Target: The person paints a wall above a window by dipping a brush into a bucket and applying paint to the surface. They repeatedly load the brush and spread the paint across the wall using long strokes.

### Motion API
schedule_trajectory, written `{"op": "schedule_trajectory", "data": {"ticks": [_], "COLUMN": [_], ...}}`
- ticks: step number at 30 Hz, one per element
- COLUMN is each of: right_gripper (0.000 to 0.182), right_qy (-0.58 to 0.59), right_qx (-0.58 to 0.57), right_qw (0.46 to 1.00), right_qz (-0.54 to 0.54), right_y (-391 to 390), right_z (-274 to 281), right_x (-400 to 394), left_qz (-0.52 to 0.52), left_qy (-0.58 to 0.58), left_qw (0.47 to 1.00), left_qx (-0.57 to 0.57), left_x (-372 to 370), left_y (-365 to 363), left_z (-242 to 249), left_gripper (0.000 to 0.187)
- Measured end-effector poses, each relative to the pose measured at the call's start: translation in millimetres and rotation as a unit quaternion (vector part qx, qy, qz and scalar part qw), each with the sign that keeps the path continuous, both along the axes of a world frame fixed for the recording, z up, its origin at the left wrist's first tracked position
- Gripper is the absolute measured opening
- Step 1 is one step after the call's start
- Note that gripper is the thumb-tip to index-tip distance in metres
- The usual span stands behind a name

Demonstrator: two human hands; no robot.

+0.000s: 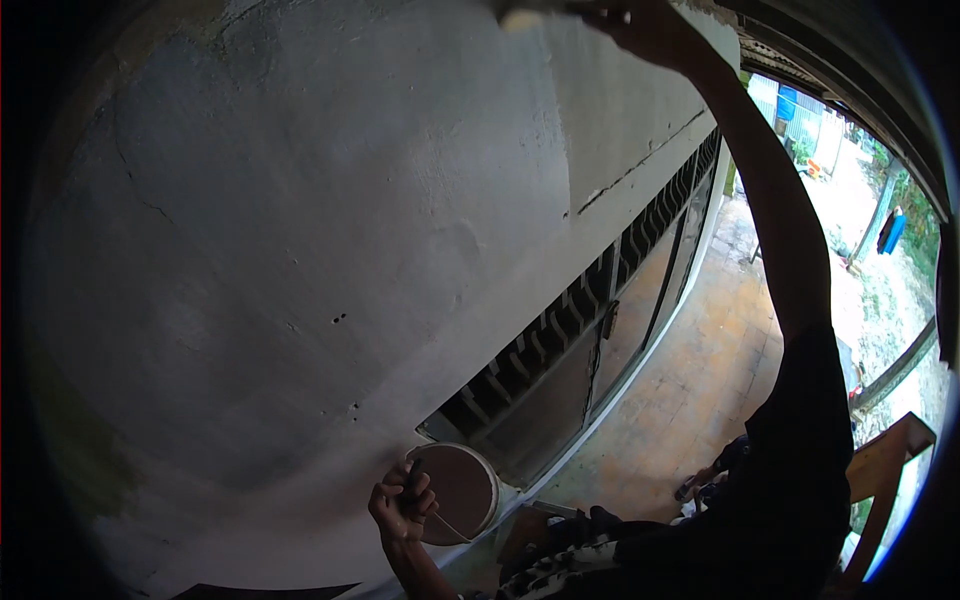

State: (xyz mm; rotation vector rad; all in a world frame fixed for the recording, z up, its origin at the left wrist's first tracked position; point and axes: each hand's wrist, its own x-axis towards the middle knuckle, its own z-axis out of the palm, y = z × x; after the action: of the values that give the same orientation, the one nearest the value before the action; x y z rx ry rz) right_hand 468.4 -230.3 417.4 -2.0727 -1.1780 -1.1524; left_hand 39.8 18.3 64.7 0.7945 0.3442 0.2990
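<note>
At the top edge my right hand (632, 28) is closed around the handle of a brush, with the arm stretched high. The brush's pale bristle end (520, 19) is at the grey wall (380, 200), blurred and partly cut off by the frame. Low in the view, my left hand (403, 503) is curled around the dark grip of a bucket's wire handle. The bucket (492, 490) has a light rim and a brownish-grey inside, and sits just beside the hand, close to the wall.
A long window with dark wavy bars (545, 335) runs along the wall. A crack (645, 165) and small holes mark the plaster. Tiled floor (690, 390) lies far below. At right stands a wooden frame piece (890, 455); bright outdoor ground lies beyond.
</note>
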Motion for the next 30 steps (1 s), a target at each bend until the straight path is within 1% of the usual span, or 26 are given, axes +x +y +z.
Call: {"op": "schedule_trajectory", "data": {"ticks": [2,4,5,6,8,9,10,11,12,13,14,15,16,17,18,19,20,21,22,23,24,25,26,28,30], "right_gripper": [0.019,0.024,0.02,0.015,0.01,0.007,0.005,0.008,0.012,0.017,0.017,0.021,0.025,0.027,0.024,0.024,0.018,0.02,0.022,0.026,0.027,0.018,0.019,0.021,0.025], "right_qy": [-0.115,-0.061,-0.086,-0.054,-0.028,-0.011,0.042,0.081,0.139,0.127,0.127,0.171,0.213,0.18,0.22,0.214,0.147,0.068,0.03,-0.024,0.059,-0.114,-0.162,-0.113,-0.219], "right_qx": [0.064,0.082,0.057,0.065,0.076,0.051,0.001,-0.028,-0.154,-0.22,-0.22,-0.295,-0.367,-0.376,-0.336,-0.324,-0.298,-0.291,-0.272,-0.177,-0.103,-0.016,0.053,0.116,0.073], "right_qw": [0.988,0.993,0.994,0.996,0.992,0.996,0.999,0.996,0.977,0.964,0.964,0.938,0.904,0.906,0.91,0.919,0.941,0.953,0.961,0.982,0.989,0.993,0.985,0.984,0.972], "right_qz": [0.085,0.051,0.046,0.041,0.096,0.073,0.03,0.023,-0.04,-0.073,-0.075,-0.063,-0.05,-0.078,-0.105,-0.073,-0.065,-0.054,-0.035,-0.052,-0.091,0.04,-0.012,0.077,0.046], "right_y": [4.4,17.0,25.1,33.0,34.8,31.5,27.0,21.7,14.8,11.1,9.4,8.1,7.9,11.8,17.5,19.3,18.7,15.8,8.6,0.6,-2.7,-9.7,-10.1,-2.7,16.7], "right_z": [4.4,-36.6,-66.1,-99.8,-164.1,-191.4,-215.3,-242.1,-255.4,-277.5,-286.8,-288.2,-277.7,-256.3,-208.5,-171.6,-133.9,-92.4,-51.8,-20.8,7.1,25.4,30.2,14.1,-34.4], "right_x": [-19.9,5.8,5.5,6.3,2.3,-11.4,-22.9,-26.8,-37.8,-37.7,-27.7,-21.0,-19.4,-9.7,-21.0,-12.2,-4.2,-4.6,-1.1,-15.9,-41.5,-42.1,-36.9,-31.5,52.4], "left_qz": [0.031,0.017,0.007,0.008,-0.002,-0.002,-0.004,-0.006,-0.007,-0.016,-0.025,-0.028,-0.021,-0.014,-0.014,-0.005,0.005,0.006,-0.01,-0.028,-0.028,-0.02,-0.013,-0.015,-0.018], "left_qy": [0.013,0.017,0.016,0.017,0.015,0.013,0.014,0.014,0.014,0.009,0.006,0.007,0.012,0.015,0.012,0.023,0.035,0.034,0.022,0.011,0.01,0.008,0.007,0.013,0.018], "left_qw": [0.999,1.0,1.0,1.0,0.999,0.999,0.999,0.999,0.999,0.999,0.999,0.999,0.999,0.999,1.0,1.0,0.999,0.999,1.0,1.0,1.0,1.0,1.0,1.0,0.999], "left_qx": [-0.006,-0.011,-0.015,-0.017,-0.036,-0.038,-0.038,-0.038,-0.039,-0.036,-0.032,-0.032,-0.03,-0.026,-0.023,-0.015,-0.008,-0.004,0.002,0.006,0.005,-0.002,-0.008,-0.017,-0.024], "left_x": [0.7,1.5,1.6,2.5,3.8,6.8,6.6,6.7,7.9,9.4,10.3,10.0,10.6,12.0,13.0,13.0,11.8,11.2,11.2,11.4,11.1,10.1,8.8,6.6,5.6], "left_y": [-1.9,1.1,2.5,2.9,4.6,4.7,4.0,3.5,4.2,3.7,2.8,1.4,-0.2,-0.6,-2.1,-4.6,-6.8,-7.2,-7.1,-7.4,-6.7,-5.3,-4.0,-0.5,1.7], "left_z": [-1.5,-4.4,-7.0,-9.0,-11.7,-13.2,-15.0,-16.1,-16.9,-15.8,-14.6,-13.2,-11.6,-9.2,-5.8,-2.1,1.9,4.6,6.1,6.4,4.3,2.0,-1.0,-7.8,-13.6], "left_gripper": [0.03,0.03,0.029,0.029,0.027,0.027,0.027,0.026,0.026,0.025,0.025,0.025,0.024,0.024,0.024,0.021,0.017,0.017,0.019,0.022,0.022,0.023,0.023,0.025,0.027]}}
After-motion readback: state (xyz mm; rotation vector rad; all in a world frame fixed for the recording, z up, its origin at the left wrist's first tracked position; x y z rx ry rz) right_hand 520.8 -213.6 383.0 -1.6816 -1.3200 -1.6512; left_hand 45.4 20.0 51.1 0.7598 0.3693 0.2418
